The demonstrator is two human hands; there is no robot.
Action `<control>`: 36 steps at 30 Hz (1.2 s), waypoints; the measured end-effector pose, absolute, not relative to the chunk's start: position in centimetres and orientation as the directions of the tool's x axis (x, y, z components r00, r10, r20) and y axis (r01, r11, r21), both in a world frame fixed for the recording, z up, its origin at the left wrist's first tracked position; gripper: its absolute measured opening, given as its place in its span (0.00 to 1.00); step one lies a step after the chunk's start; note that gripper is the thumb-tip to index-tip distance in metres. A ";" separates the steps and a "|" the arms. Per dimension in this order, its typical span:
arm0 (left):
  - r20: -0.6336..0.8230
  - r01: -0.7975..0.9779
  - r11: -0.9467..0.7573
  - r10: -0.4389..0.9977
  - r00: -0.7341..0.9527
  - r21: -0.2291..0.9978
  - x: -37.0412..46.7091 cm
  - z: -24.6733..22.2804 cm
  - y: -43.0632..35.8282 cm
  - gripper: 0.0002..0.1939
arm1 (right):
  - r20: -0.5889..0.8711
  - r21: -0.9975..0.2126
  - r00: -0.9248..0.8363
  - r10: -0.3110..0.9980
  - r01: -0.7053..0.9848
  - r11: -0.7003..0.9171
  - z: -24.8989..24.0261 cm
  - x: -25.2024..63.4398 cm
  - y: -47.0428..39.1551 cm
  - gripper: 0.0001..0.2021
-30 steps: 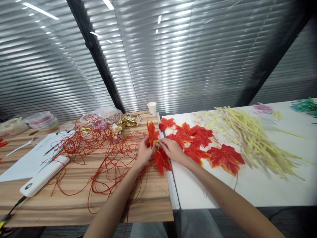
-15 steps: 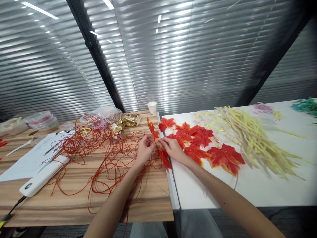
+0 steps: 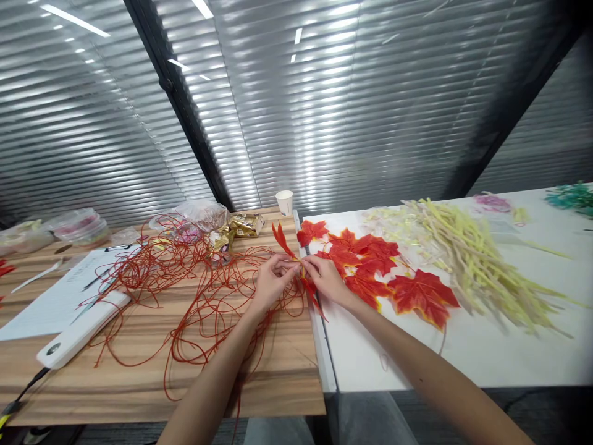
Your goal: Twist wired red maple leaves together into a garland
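My left hand (image 3: pixel 272 281) and my right hand (image 3: pixel 324 278) meet over the seam between two tables, thumbs and fingertips pinched close together. Between them they grip red artificial maple leaves by their yellow bases. One held leaf (image 3: pixel 283 241) points up and away, seen nearly edge-on. The other leaf (image 3: pixel 312 293) hangs down beneath my right fingers. Any cord pinched at the join is too small to make out. Beside my left hand spreads a tangle of red cord (image 3: pixel 204 309). Right of my right hand lie several loose maple leaves (image 3: pixel 422 295).
Pale yellow fuzzy stems (image 3: pixel 482 266) lie on the white table (image 3: pixel 380 364). On the wooden table (image 3: pixel 278 395) are a paper cup (image 3: pixel 284 203), gold packets (image 3: pixel 246 225), a clipboard with paper (image 3: pixel 41 303), a white corded device (image 3: pixel 83 330) and plastic tubs (image 3: pixel 76 225).
The held leaves have turned from facing me more broadly to nearly edge-on. Both hands stay in almost the same place, with fingertips shifted slightly.
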State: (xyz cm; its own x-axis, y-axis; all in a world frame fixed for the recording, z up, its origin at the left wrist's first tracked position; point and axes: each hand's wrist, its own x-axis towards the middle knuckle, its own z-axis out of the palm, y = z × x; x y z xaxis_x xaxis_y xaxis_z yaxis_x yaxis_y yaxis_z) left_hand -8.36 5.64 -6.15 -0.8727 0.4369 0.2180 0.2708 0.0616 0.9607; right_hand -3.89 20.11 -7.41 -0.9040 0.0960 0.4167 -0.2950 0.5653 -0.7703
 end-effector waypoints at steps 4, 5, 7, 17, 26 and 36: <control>0.195 0.237 0.040 0.448 -0.872 0.971 -7.9 -5.6 5.7 0.17 | 0.407 -0.784 -0.906 0.118 -0.280 0.555 -7.1 -3.7 20.1 0.14; 0.186 0.225 0.036 0.449 -0.874 0.974 -7.8 -5.5 5.7 0.17 | 0.400 -0.787 -0.909 0.119 -0.273 0.554 -7.1 -3.7 20.1 0.14; 0.172 0.208 0.031 0.452 -0.875 0.978 -7.6 -5.3 5.7 0.18 | 0.389 -0.789 -0.913 0.122 -0.261 0.557 -7.1 -3.7 20.1 0.13; 0.168 0.203 0.023 0.474 -0.864 0.979 -8.0 -5.8 5.7 0.18 | 0.410 -0.777 -0.904 0.120 -0.278 0.564 -7.4 -3.8 20.2 0.14; 0.133 0.155 0.006 0.474 -0.871 0.988 -8.4 -6.2 5.7 0.19 | 0.409 -0.780 -0.906 0.113 -0.282 0.558 -7.4 -3.7 20.1 0.15; 0.133 0.176 0.051 0.462 -0.877 0.983 -8.5 -6.4 5.7 0.20 | 0.409 -0.787 -0.904 0.121 -0.283 0.549 -7.3 -3.8 20.1 0.14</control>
